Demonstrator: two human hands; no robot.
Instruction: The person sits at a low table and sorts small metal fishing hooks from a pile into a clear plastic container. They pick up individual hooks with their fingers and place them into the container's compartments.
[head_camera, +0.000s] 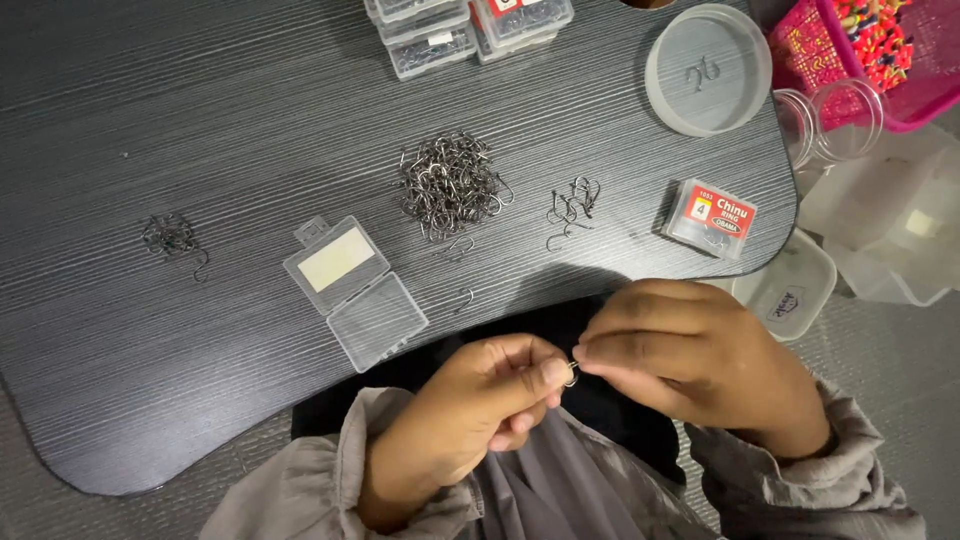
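Observation:
My left hand (470, 410) and my right hand (690, 365) meet over my lap at the table's near edge, fingertips pinched together on one small metal fish hook (571, 377). A large heap of the same hooks (450, 185) lies on the dark table (200, 120) beyond my hands. A smaller cluster of hooks (572, 205) lies to its right and another small cluster (172, 237) at the far left. One loose hook (464, 298) lies near the table edge. An open clear plastic box (355, 290) rests left of my hands.
A closed small box with a red label (710, 218) lies at the right. Stacked clear boxes (465, 30) stand at the back. A round clear lid (708, 68), a clear cup (835, 115), a pink basket (880, 50) and a white tub (790, 290) are at the right.

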